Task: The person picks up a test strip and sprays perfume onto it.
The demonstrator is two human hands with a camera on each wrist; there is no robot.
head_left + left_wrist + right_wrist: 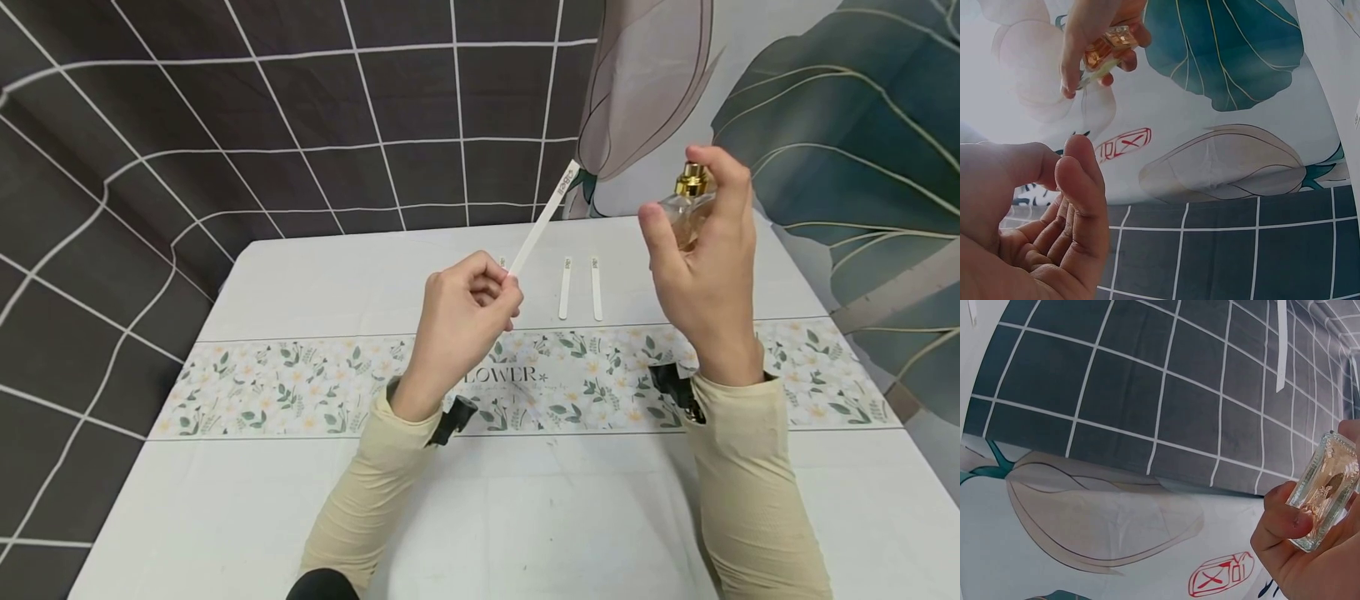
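Observation:
My left hand (468, 308) pinches a white perfume test strip (543, 218) by its lower end, and the strip slants up to the right with small print near its top. Raised to the right, my right hand (705, 250) grips a clear glass perfume bottle (682, 218) of amber liquid, index finger on its gold spray top (692, 179). A gap separates bottle and strip. The right wrist view shows the bottle's glass base (1329, 487) in the fingers and part of the strip (1282, 356). In the left wrist view the strip cannot be made out.
Two more test strips (581, 287) lie on the white table (315, 287) beyond the floral runner (285, 383); the end of another shows behind the left hand. A dark gridded cloth (315, 108) hangs behind, beside a leaf-patterned curtain (862, 167).

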